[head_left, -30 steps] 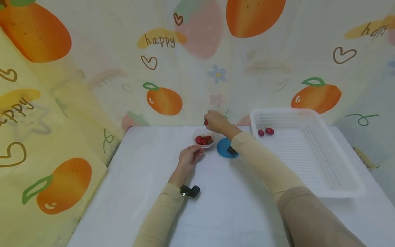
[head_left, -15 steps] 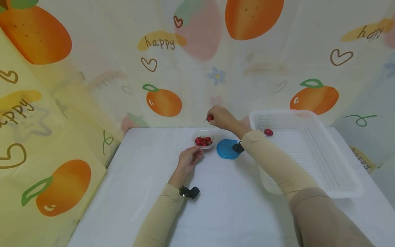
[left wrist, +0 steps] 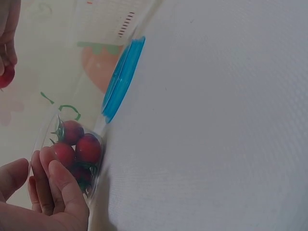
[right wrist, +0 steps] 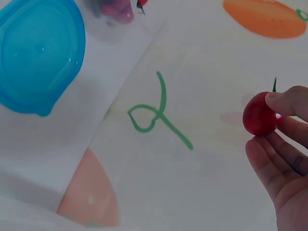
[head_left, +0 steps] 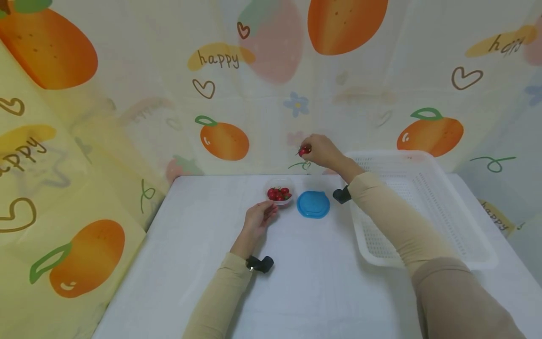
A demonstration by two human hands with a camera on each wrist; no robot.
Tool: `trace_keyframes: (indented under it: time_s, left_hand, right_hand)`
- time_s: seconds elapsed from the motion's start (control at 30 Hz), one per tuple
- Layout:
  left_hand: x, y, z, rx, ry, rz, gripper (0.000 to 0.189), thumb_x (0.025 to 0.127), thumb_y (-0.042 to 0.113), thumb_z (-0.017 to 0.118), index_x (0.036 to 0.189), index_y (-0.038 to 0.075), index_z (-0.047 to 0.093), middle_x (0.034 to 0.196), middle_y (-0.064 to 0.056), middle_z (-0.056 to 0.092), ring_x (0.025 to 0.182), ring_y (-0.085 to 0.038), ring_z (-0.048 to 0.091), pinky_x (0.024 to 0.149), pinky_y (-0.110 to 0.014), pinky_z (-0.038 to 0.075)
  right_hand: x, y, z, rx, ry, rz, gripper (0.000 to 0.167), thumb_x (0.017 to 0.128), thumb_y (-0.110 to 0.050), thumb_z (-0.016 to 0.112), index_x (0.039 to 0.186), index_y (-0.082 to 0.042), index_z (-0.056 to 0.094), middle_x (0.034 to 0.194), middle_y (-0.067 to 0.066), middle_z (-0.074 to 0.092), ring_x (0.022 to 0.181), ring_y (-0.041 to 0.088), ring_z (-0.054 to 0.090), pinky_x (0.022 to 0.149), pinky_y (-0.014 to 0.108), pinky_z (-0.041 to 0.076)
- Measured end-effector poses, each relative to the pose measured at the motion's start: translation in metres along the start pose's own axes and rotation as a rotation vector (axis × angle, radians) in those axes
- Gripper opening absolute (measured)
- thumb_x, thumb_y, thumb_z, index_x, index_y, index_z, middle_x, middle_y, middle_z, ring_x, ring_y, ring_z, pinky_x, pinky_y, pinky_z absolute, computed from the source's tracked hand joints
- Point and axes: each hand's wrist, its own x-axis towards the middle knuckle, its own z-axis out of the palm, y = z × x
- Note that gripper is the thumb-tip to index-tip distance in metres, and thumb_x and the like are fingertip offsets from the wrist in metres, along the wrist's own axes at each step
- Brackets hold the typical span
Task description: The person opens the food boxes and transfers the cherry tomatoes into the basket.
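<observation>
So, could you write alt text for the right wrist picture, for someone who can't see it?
A right hand at the right edge pinches a small red tomato with a green stem, before a pale printed backdrop. A blue lid lies upper left; more tomatoes, blurred, are cut off at the top.

Fruit-printed backdrop (head_left: 258, 108) behind a white counter (head_left: 313, 278).
Orange fruits (head_left: 224, 141), pale strawberries (head_left: 273, 42), brown outlined hearts (head_left: 204, 88) and "happy" lettering (head_left: 219, 58) were scattered over the cream sheeting, with a blue flower (head_left: 296, 104) near the centre. At the left of the frame, a yellower side panel (head_left: 84, 188) angled down along the counter's edge. The light was soft and rather dim, with faint shadows across the white surface.
</observation>
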Motion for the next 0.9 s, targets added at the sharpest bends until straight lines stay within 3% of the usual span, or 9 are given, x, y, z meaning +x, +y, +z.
trace_keyframes:
  time_s: [0.17,0.5,0.9]
  left_hand:
    - [0.001,0.000,0.000,-0.005,-0.004,0.007,0.020,0.093,0.015,0.065,0.110,0.004,0.064,0.094,-0.005,0.072,0.091,-0.016,0.070,0.088,-0.026,0.057]
    - [0.001,-0.001,0.000,-0.023,0.000,0.008,0.020,0.093,0.013,0.064,0.111,0.004,0.063,0.092,-0.004,0.071,0.087,-0.014,0.070,0.090,-0.027,0.057]
    - [0.002,-0.002,0.000,-0.020,0.004,0.002,0.022,0.093,0.015,0.065,0.112,0.004,0.063,0.094,-0.004,0.071,0.087,-0.014,0.070,0.088,-0.026,0.057]
  right_hand:
    - [-0.005,0.015,-0.013,0.056,0.022,0.046,0.035,0.091,-0.010,0.066,0.123,0.002,0.062,0.117,0.020,0.061,0.106,0.034,0.058,0.095,0.044,0.055]
    - [-0.021,0.051,-0.028,0.066,0.043,0.084,0.035,0.091,-0.010,0.065,0.122,0.004,0.061,0.115,0.023,0.061,0.104,0.035,0.057,0.095,0.047,0.054]
    - [-0.048,0.096,-0.040,0.110,0.067,0.209,0.036,0.094,-0.013,0.061,0.125,0.005,0.058,0.119,0.026,0.059,0.104,0.038,0.055,0.099,0.051,0.051]
